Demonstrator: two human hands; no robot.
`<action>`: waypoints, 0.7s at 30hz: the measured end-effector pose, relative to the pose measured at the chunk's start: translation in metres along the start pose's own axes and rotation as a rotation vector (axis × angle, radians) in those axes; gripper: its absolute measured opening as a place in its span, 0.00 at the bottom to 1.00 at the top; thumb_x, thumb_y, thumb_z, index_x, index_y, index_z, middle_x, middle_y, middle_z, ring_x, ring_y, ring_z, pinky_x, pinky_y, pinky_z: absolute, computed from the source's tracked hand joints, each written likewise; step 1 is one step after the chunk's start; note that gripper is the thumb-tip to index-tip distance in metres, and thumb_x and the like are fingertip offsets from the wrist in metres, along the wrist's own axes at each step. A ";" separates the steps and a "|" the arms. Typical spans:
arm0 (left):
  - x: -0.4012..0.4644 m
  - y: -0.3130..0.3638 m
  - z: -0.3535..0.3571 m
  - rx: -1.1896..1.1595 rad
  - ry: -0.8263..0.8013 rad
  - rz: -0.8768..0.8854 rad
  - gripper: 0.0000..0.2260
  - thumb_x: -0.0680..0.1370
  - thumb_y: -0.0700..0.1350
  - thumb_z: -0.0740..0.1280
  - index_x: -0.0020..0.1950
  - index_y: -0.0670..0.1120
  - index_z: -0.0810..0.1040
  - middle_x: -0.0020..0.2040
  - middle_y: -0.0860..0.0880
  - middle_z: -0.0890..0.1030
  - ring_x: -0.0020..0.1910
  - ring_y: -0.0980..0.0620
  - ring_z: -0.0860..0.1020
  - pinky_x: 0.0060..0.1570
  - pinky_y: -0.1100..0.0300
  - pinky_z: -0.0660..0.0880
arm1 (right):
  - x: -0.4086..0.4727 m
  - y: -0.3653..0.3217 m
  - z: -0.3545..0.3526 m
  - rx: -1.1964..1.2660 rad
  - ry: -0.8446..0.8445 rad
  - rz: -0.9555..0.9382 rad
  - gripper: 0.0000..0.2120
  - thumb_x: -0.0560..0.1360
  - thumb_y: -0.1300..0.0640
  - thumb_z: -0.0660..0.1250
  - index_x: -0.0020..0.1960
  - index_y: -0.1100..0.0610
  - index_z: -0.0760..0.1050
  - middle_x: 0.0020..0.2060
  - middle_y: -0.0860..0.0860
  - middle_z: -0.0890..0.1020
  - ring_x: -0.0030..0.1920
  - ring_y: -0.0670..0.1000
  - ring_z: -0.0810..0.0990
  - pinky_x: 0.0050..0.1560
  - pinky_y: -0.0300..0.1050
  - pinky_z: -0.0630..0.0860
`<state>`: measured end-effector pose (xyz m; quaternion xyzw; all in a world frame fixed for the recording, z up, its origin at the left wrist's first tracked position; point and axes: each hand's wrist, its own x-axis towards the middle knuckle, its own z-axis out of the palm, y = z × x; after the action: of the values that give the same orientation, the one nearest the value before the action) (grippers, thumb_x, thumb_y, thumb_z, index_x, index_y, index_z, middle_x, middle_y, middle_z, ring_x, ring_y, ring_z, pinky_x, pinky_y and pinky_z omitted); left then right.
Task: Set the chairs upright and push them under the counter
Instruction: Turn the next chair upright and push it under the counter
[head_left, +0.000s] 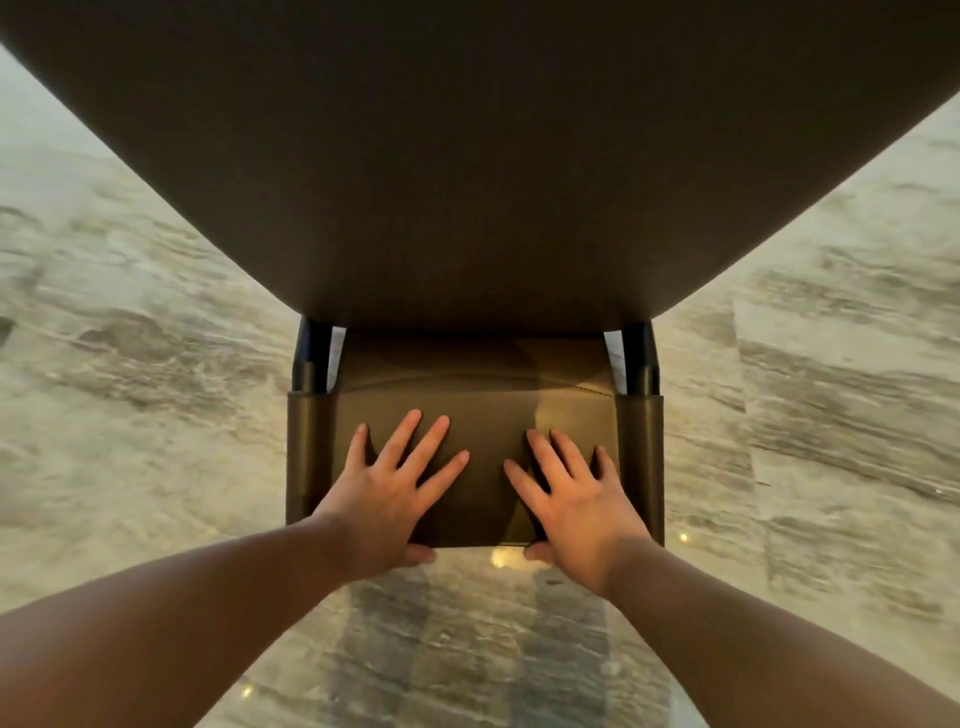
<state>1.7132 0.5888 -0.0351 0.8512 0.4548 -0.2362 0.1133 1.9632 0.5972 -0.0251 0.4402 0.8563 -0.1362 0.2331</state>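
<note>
An olive-brown chair stands upright just below me, its seat partly under the dark brown counter. Two black frame posts rise at the sides of the backrest. My left hand lies flat on the left half of the backrest, fingers spread, thumb hooked over the near edge. My right hand rests the same way on the right half. Most of the seat and the legs are hidden by the counter and the backrest.
The counter's rounded edge fills the upper part of the view. Glossy marbled beige floor spreads on both sides and beneath my arms, with small light reflections near the chair's near edge. No other chair is in sight.
</note>
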 end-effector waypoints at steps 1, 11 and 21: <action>0.001 -0.001 -0.002 0.011 -0.007 0.005 0.49 0.73 0.72 0.58 0.72 0.55 0.22 0.71 0.42 0.21 0.70 0.36 0.24 0.68 0.28 0.42 | 0.002 0.003 -0.002 -0.019 0.002 -0.017 0.46 0.74 0.36 0.63 0.76 0.48 0.35 0.76 0.56 0.35 0.76 0.63 0.37 0.70 0.70 0.47; -0.001 -0.006 -0.004 0.083 -0.042 0.155 0.45 0.77 0.66 0.60 0.75 0.54 0.28 0.78 0.42 0.30 0.73 0.32 0.30 0.68 0.27 0.43 | 0.001 0.016 -0.004 -0.059 -0.029 -0.166 0.41 0.76 0.36 0.59 0.77 0.51 0.40 0.77 0.59 0.39 0.75 0.67 0.38 0.71 0.69 0.52; -0.008 0.015 0.004 0.048 -0.104 -0.128 0.54 0.74 0.48 0.68 0.69 0.55 0.17 0.70 0.45 0.17 0.68 0.39 0.19 0.65 0.26 0.38 | -0.006 0.003 0.011 -0.021 0.000 -0.022 0.49 0.76 0.48 0.62 0.70 0.48 0.19 0.66 0.55 0.17 0.64 0.60 0.16 0.67 0.73 0.38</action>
<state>1.7202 0.5730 -0.0343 0.8096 0.4958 -0.2976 0.1009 1.9717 0.5897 -0.0313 0.4282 0.8626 -0.1297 0.2362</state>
